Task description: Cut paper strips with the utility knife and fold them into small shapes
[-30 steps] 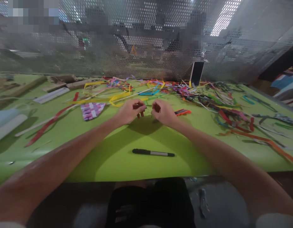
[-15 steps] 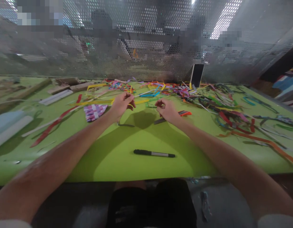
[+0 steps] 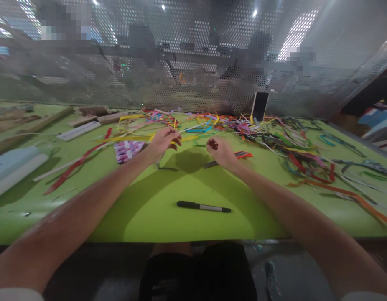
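My left hand (image 3: 164,144) is over the green table, its fingers curved and apart, with nothing visible between them. Under it lies a thin grey strip (image 3: 167,169), one end bent up towards the wrist. My right hand (image 3: 221,151) faces it with the fingers curled in; what they pinch, if anything, is too small to make out. Below that hand a grey blade-like piece (image 3: 211,164) and an orange-red item (image 3: 244,155) show on either side of the wrist. A purple and white woven piece (image 3: 127,150) rests beside my left forearm. Nearer me lies a black and grey pen (image 3: 203,206).
Many coloured strips (image 3: 237,123) are heaped along the back and right. A phone (image 3: 260,106) stands upright near the perforated metal screen (image 3: 193,79). Red strip (image 3: 83,159), cardboard tubes (image 3: 93,111) and a pale blue and white packet (image 3: 16,167) lie left.
The view has tilted slightly, so everything sits a little lower. My right hand's fingers look more curled, and my left hand's fingers are slightly more spread.
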Motion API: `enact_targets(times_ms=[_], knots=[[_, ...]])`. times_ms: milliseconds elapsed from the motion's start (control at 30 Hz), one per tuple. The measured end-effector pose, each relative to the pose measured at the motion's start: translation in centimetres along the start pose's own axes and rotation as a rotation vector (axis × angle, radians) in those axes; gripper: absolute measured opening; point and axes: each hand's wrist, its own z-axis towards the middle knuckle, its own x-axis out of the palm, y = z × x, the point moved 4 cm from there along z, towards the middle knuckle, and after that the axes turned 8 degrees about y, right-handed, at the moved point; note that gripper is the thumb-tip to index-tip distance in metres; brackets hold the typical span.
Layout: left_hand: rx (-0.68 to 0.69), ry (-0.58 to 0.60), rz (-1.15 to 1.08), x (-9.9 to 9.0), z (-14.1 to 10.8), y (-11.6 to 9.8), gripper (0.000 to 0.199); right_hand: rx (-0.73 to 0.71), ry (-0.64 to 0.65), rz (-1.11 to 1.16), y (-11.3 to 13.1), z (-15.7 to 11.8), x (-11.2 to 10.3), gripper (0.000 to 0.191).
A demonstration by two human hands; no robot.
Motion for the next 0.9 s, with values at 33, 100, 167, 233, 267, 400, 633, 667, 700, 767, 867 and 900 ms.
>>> enact_targets(times_ms=[33,100,167,233,267,400,633,667,700,767,867,900], knots=[[0.001,0.028,0.031,0.3,0.0,0.2,0.013,-0.001,-0.012,0.007,0.2,-0.1,-0.1,0.015],[0.013,0.071,0.097,0.8,0.0,0.4,0.013,-0.008,-0.028,0.025,0.5,-0.2,-0.2,0.016],[0.049,0.086,0.159,1.0,0.1,0.5,0.012,-0.012,-0.030,0.054,0.8,-0.3,-0.2,0.015],[0.106,0.083,0.214,1.0,0.1,0.3,0.018,-0.006,-0.018,0.099,0.8,-0.4,0.1,0.013],[0.136,0.086,0.237,1.1,0.0,0.2,0.023,-0.001,-0.008,0.126,0.7,-0.4,0.2,0.012],[0.225,0.167,0.295,2.3,-0.9,-0.8,0.037,0.015,0.025,0.232,0.6,-0.7,1.0,0.017],[0.235,0.337,0.354,4.4,-1.9,-0.8,0.043,-0.003,0.102,0.374,1.4,-1.2,2.1,0.015],[0.216,0.346,0.355,4.4,-1.8,-0.5,0.039,-0.004,0.102,0.387,1.4,-1.2,2.1,0.017],[0.197,0.348,0.354,4.3,-1.6,-0.2,0.035,-0.004,0.100,0.399,1.3,-1.1,2.1,0.018],[0.165,0.351,0.353,4.0,-1.3,0.4,0.028,0.000,0.086,0.418,1.0,-1.0,2.0,0.021],[0.122,0.360,0.330,3.9,-1.0,0.9,0.025,0.005,0.063,0.432,0.6,-0.7,1.7,0.022],[0.111,0.363,0.316,3.9,-0.9,0.9,0.025,0.005,0.059,0.436,0.5,-0.7,1.6,0.022]])
